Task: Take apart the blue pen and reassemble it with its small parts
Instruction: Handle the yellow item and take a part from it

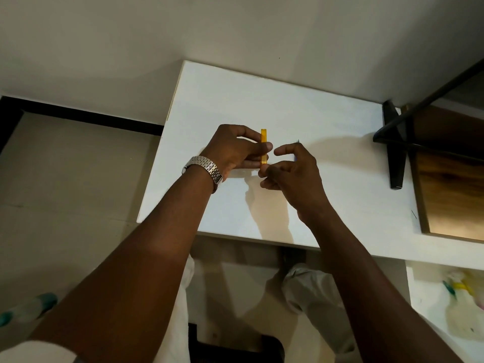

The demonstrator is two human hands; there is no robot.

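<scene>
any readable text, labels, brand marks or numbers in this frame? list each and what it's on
None readable.
Yellow pen barrel, held upright in the left hand: no print visible.
Metal wristwatch: only the band shows, dial faces away.
White table: blank.
Coloured items at lower right: too blurred to tell.
Right hand: holds a thin part, no marking visible.

A single wide-angle view looks from the person's head, forward and steeply down along both forearms onto a white table set against a pale wall. It sits close: the left hand and right hand meet near the centre, while floor and knees fill the bottom edge.
</scene>
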